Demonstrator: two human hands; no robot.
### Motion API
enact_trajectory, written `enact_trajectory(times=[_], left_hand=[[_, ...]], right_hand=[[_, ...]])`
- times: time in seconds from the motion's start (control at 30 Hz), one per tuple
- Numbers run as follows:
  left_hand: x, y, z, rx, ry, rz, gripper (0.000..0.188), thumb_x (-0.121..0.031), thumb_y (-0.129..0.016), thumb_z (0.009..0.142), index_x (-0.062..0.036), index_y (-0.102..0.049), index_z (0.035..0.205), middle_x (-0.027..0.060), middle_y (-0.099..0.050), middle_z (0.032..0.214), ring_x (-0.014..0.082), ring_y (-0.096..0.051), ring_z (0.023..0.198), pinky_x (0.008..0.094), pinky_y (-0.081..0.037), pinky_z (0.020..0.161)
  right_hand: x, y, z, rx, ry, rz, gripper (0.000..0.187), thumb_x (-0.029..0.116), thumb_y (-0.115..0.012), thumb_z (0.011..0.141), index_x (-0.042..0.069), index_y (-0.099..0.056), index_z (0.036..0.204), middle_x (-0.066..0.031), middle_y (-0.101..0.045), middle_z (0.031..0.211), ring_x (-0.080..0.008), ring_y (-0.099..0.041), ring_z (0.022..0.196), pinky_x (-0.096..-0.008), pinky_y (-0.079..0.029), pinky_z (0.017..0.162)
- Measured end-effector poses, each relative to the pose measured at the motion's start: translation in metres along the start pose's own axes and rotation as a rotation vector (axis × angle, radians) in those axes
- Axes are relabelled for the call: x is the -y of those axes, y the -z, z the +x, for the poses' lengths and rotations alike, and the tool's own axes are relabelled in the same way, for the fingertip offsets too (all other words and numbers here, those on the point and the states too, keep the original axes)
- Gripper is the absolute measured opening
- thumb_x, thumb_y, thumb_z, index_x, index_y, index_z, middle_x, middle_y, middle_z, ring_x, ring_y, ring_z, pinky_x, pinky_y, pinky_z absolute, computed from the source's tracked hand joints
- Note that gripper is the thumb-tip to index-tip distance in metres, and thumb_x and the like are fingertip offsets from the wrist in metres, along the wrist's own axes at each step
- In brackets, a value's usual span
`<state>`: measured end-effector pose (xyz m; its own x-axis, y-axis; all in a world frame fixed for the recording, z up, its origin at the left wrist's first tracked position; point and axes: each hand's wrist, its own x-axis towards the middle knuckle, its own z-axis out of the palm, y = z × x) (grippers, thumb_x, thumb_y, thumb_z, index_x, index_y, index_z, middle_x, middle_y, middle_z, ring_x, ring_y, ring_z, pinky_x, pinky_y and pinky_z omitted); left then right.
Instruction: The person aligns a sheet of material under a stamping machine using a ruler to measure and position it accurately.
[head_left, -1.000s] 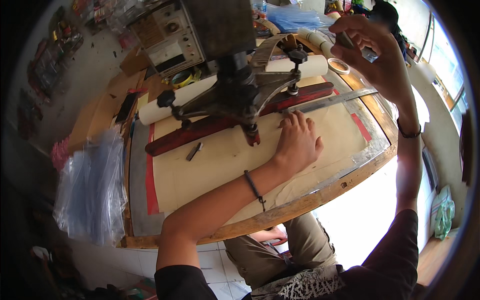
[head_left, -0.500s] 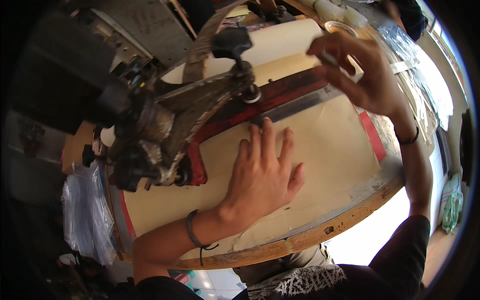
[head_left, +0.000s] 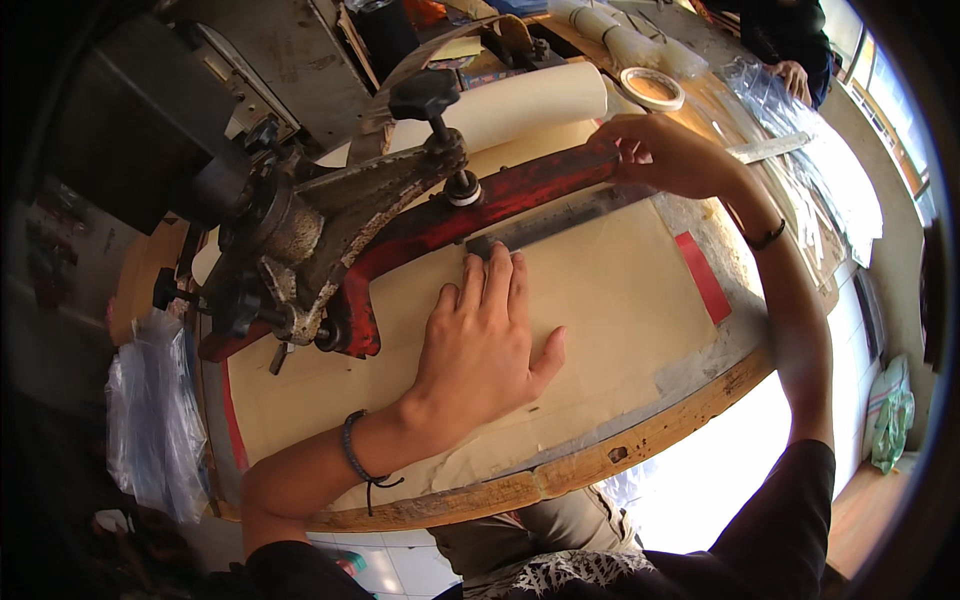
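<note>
My left hand (head_left: 480, 340) lies spread and palm down on a beige sheet (head_left: 600, 300). Its fingertips touch the near edge of a flat, dark metal strip (head_left: 560, 218). Above the strip runs a red, worn metal bar (head_left: 530, 183), held by a metal clamp arm (head_left: 375, 205) with a black knob (head_left: 424, 93). At the bar's far right end, my right hand (head_left: 670, 155) has its fingers bent over and around that end. Part of its grip is hidden behind the bar and the back of the hand.
Red tape strips (head_left: 704, 277) mark the sheet's sides on a curved wooden table edge (head_left: 580, 463). Behind the bar are a cream roll (head_left: 510, 105) and a tape roll (head_left: 652, 90). Clear plastic (head_left: 155, 420) hangs at left. Another person's hand (head_left: 793, 80) rests at far right.
My right hand has come down from the air onto the end of the red bar. My left hand stays flat on the sheet. The whole view has shifted slightly.
</note>
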<state>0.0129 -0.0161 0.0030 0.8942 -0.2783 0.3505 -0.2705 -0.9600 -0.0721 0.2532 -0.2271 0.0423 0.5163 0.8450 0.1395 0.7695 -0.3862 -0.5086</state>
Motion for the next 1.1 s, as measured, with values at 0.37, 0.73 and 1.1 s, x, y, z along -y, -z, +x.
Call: enact_trajectory(times=[0.37,0.73,1.1], left_hand=[[0.001,-0.002,-0.001,0.009,0.025,-0.069,0.075,-0.046,-0.063,0.093,0.0141,-0.054,0.137,0.0340,-0.054,0.139,0.0463,-0.055,0.125,0.0507,-0.048,0.102],[0.000,0.000,-0.002,0.018,0.012,-0.064,0.077,-0.046,-0.061,0.095,0.0171,-0.052,0.137,0.0369,-0.053,0.138,0.0484,-0.054,0.125,0.0507,-0.048,0.102],[0.000,-0.004,-0.003,-0.031,0.003,-0.015,0.074,-0.045,-0.056,0.095,0.0197,-0.059,0.130,0.0357,-0.057,0.134,0.0454,-0.057,0.122,0.0468,-0.049,0.103]], right_hand=[[0.002,-0.018,0.005,-0.046,-0.060,0.139,0.038,0.014,-0.080,0.089,0.001,-0.069,0.123,-0.0104,-0.074,0.095,-0.0137,-0.067,0.077,-0.0314,-0.054,0.074],[0.000,-0.021,0.006,-0.054,0.039,0.074,0.039,-0.001,-0.068,0.093,0.003,-0.065,0.132,-0.0080,-0.076,0.109,-0.0145,-0.072,0.096,-0.0329,-0.059,0.090],[0.009,-0.017,0.004,0.031,-0.094,0.234,0.042,0.020,-0.083,0.088,0.004,-0.065,0.123,-0.0084,-0.073,0.111,-0.0182,-0.072,0.099,-0.0342,-0.057,0.092]])
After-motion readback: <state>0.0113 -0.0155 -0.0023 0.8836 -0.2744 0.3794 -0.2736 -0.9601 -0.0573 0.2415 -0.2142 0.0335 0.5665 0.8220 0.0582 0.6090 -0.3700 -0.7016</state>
